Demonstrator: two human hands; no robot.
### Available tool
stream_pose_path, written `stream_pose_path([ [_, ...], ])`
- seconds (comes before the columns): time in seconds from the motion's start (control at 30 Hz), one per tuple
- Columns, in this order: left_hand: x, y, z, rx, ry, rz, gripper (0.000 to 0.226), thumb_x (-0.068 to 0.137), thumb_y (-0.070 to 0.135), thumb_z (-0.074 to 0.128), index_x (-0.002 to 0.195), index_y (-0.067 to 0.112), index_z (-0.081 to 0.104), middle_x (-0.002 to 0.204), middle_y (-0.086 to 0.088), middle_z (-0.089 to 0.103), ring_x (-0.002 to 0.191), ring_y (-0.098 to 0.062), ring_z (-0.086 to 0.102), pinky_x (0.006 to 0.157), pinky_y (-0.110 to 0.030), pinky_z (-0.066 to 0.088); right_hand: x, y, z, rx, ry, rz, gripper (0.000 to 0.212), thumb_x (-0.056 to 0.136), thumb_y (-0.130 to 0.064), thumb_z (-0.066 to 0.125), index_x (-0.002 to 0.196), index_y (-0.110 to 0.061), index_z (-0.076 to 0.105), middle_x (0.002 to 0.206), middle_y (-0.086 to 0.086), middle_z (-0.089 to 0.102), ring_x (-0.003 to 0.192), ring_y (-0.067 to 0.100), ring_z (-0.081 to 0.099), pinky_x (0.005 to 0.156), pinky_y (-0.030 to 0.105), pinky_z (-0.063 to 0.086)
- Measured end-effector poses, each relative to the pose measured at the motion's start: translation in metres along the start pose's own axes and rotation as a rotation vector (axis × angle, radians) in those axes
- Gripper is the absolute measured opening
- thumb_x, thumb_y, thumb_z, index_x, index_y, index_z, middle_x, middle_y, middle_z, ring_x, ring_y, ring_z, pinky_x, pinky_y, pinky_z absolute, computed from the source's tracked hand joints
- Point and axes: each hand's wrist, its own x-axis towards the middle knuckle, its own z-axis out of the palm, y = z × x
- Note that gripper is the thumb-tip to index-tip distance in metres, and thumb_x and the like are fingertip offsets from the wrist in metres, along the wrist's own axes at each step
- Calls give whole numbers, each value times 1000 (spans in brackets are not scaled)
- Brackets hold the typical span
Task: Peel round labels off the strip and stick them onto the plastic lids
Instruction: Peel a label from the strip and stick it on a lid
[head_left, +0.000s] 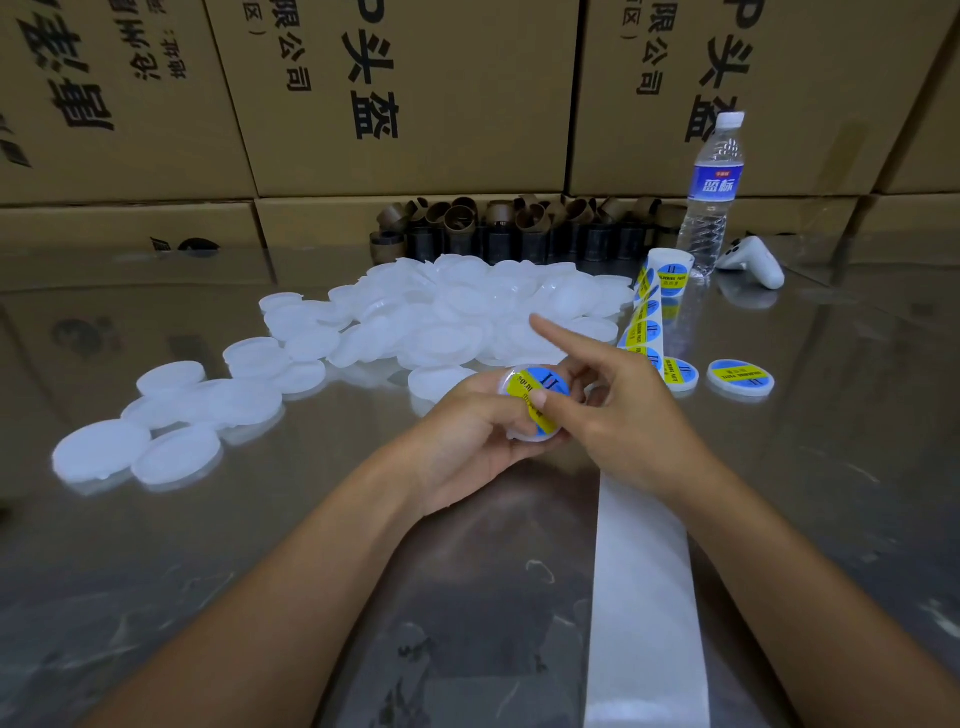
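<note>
My left hand (467, 441) holds a white plastic lid (535, 405) from below, fingers curled round its edge. A blue and yellow round label (537, 387) lies on top of that lid. My right hand (613, 410) presses its thumb on the label, and its index finger points away to the upper left. The label strip (641, 325) runs from a small roll (667, 273) down toward my right hand, and its bare white backing (644, 597) trails to the bottom edge. Two labelled lids (740, 376) lie right of the strip. A heap of unlabelled white lids (441, 317) fills the middle of the table.
The table (260, 545) is shiny metal. A water bottle (711, 197) and a white controller (753, 260) stand at the back right. Brown and black cardboard cores (519, 228) line the back, in front of stacked cardboard boxes (405, 93). More loose lids (135, 447) lie at the left.
</note>
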Motion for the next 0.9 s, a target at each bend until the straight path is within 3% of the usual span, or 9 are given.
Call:
stream_pose_path([
  [0.17,0,-2,1,22,73,18,39,85,-19,43,112,4,59,105,-13,68,102,-19,67,87,-27,55,2,1,-1,12,142,54,65,72,-12,79,122,-42,48,88,-5,51,57,3,48,58,16,43],
  [0.3,0,-2,1,9,116,52,25,93,-6,49,107,8,64,104,-10,70,97,-20,69,84,-28,57,3,-1,-1,38,154,68,27,81,-14,71,101,-30,63,76,-5,56,64,11,50,60,25,46],
  [0.4,-2,-2,1,50,124,74,23,91,0,54,106,12,67,105,-8,70,94,-19,70,80,-27,57,3,-3,-1,74,117,85,16,85,-13,67,94,-27,65,72,1,59,69,17,53,67,34,50],
  [0.53,-2,0,0,59,141,113,25,80,14,64,103,17,72,108,-7,71,98,-19,69,84,-27,56,2,-5,-2,138,115,102,11,84,-18,69,89,-27,65,73,14,63,64,13,57,63,24,49],
  [0.6,-2,1,1,59,130,118,25,79,27,62,99,21,75,108,-6,71,99,-18,68,83,-27,55,2,-5,-2,184,134,126,7,84,-21,69,84,-27,64,78,20,66,66,15,61,65,28,51],
  [0.77,-1,1,2,76,161,134,28,81,38,56,101,28,72,101,1,71,91,-16,68,74,-26,56,2,-5,-1,188,100,165,10,84,-25,68,80,-18,64,79,11,69,68,9,64,74,31,52],
  [0.9,-3,2,2,99,164,159,30,82,39,54,105,28,69,91,8,69,78,-9,66,61,-20,50,2,-6,-2,149,46,167,11,85,-21,68,76,-15,63,80,16,69,71,16,62,72,28,51],
])
